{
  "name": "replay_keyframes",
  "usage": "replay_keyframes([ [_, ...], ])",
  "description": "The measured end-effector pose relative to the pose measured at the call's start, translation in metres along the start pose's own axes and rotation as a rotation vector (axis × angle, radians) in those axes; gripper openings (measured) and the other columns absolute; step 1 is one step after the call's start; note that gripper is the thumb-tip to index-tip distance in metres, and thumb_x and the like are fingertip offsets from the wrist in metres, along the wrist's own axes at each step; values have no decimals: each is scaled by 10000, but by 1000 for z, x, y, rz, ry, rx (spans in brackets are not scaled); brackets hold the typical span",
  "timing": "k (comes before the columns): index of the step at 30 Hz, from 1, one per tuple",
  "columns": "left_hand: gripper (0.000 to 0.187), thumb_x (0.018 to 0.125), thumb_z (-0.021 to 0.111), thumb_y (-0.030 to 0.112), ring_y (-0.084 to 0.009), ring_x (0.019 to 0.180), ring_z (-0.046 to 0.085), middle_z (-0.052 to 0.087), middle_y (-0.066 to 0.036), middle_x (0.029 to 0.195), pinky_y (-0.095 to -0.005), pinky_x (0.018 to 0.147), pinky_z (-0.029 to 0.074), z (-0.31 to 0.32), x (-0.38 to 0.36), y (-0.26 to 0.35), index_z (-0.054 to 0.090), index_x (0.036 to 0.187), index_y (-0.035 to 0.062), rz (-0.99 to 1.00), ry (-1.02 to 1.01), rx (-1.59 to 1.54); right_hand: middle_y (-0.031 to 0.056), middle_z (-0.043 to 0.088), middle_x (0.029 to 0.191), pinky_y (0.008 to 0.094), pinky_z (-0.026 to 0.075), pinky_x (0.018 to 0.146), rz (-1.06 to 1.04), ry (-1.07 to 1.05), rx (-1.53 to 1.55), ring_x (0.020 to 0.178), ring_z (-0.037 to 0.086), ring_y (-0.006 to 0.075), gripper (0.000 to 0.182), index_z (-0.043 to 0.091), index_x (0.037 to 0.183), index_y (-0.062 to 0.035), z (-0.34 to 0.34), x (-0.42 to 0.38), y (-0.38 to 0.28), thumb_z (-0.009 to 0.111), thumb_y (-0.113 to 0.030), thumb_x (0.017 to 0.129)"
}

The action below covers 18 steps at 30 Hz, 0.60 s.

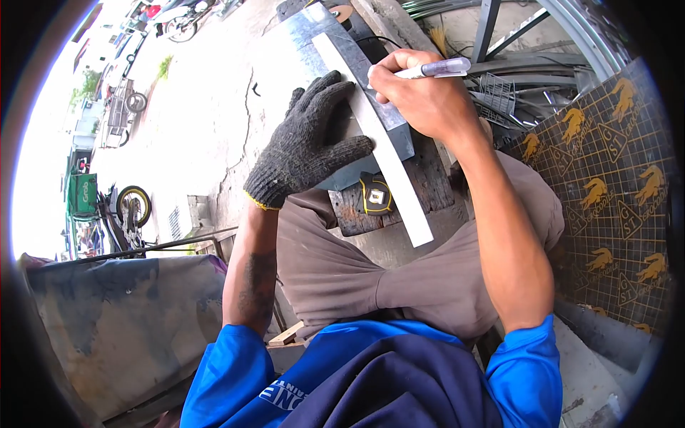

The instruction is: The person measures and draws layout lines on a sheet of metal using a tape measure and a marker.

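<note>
My left hand (307, 135) wears a dark grey knit glove and lies with fingers spread on a long white straight strip (394, 167), pressing its left edge. The strip crosses a shiny metal sheet (296, 36) at a slant, its near end sticking out over my lap. My bare right hand (421, 89) is closed around a pen (444, 68) with a clear purplish barrel. The pen's tip is hidden behind my fingers, close to the strip's right edge. A black and yellow tape measure (376, 194) sits on the worn wooden bench (349, 221) just below the sheet.
A dark board with yellow crocodile prints (606, 185) stands at the right. Metal bars and a wire basket (497, 93) lie beyond my right hand. A tarp-like sheet (128, 321) hangs at lower left. A motorcycle (128, 214) is parked on the pavement at the left.
</note>
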<state>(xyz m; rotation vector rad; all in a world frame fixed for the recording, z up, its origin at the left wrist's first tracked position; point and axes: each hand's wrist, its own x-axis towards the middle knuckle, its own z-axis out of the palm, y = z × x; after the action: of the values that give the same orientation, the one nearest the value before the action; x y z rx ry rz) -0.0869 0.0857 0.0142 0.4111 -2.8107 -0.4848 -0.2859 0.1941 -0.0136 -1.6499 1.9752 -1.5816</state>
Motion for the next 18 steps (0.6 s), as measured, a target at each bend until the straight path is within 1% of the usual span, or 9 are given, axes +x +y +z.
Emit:
replay_keyframes([
  [1,797,862,845,369,-382,1424,465,451,-233,1552,-446,1159,414,0,0,0,486,1486,29,0,-1,-1,129,749,843,418,576,727,1,-1,0,759,721,326,230,747,892,-86,-1,-1,0,685,-307,882],
  [3,790,865,842,363,-377,1413,474,461,-228,1542,-444,1151,422,0,-1,-1,485,1486,31,0,1,-2,114,744,830,402,569,703,103,-18,62,744,715,314,212,737,876,-72,-2,-4,-3,689,-279,873],
  [4,790,865,842,363,-377,1413,474,461,-228,1542,-444,1151,422,1,0,-2,485,1486,31,0,1,-2,114,744,830,402,569,703,103,-18,62,744,715,314,212,737,876,-72,-4,-6,-5,689,-279,873],
  [6,840,834,825,489,-436,1390,484,485,-276,1505,-507,1188,342,3,0,-3,514,1448,8,-7,23,-50,103,746,826,389,562,688,182,-61,92,723,708,300,221,735,874,-61,-11,-10,-11,688,-277,876],
  [7,840,834,825,489,-436,1390,484,485,-276,1505,-507,1188,342,3,0,-3,514,1448,8,-8,23,-51,103,746,826,389,562,688,182,-62,92,723,708,300,221,735,874,-61,-14,-12,-14,688,-277,876],
  [9,839,834,826,487,-434,1397,479,482,-277,1509,-508,1190,339,2,0,-3,513,1449,9,6,27,-43,111,740,817,377,552,675,297,-114,174,707,704,282,233,727,865,-44,-19,-17,-19,688,-273,880],
  [13,840,832,827,489,-434,1400,478,481,-274,1512,-506,1191,339,2,0,-3,514,1448,11,3,24,-30,132,731,805,373,549,675,249,-119,138,710,711,271,238,725,864,-34,-28,-26,-25,689,-268,885],
  [15,802,861,846,358,-358,1406,483,462,-210,1545,-434,1142,433,-1,-1,0,473,1501,49,-18,-11,-7,142,724,794,371,548,676,278,-159,138,716,718,267,233,724,874,-29,-35,-30,-33,691,-259,889],
  [18,803,858,845,368,-360,1416,476,451,-210,1557,-434,1146,430,-2,-1,1,478,1499,54,-10,0,-2,141,721,785,368,548,677,308,-153,139,718,720,272,223,723,873,-26,-40,-37,-38,692,-246,892],
])
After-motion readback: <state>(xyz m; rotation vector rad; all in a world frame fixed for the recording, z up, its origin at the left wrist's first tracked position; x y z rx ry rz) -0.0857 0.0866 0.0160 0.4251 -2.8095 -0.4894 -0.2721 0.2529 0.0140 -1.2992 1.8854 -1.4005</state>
